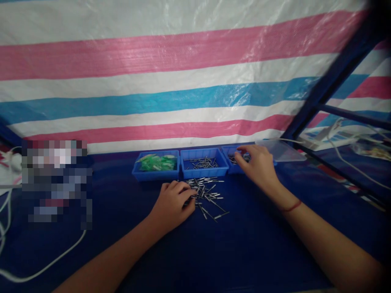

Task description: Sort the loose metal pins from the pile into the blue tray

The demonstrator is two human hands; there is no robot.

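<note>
A loose pile of thin metal pins (209, 195), shaped like blind rivets, lies on the dark blue table. My left hand (174, 201) rests at the pile's left side, fingers curled and thumb bent in around some pins; its fingertips are partly hidden. Behind the pile, the middle blue bin (204, 171) has more such pins in it. My right hand (259, 165) is over the right blue bin (226, 159), thumb and forefinger apart above small metal pieces (233, 158). Nothing shows between those fingers, though the other fingers are hidden.
Left of the middle bin stands a blue bin (155, 176) of green plastic packets (157, 162). A clear plastic lid (285, 150) lies behind my right hand. White cables (45, 270) run along the left side. A striped sheet (183, 97) hangs behind the table, beside a dark frame post (330, 77).
</note>
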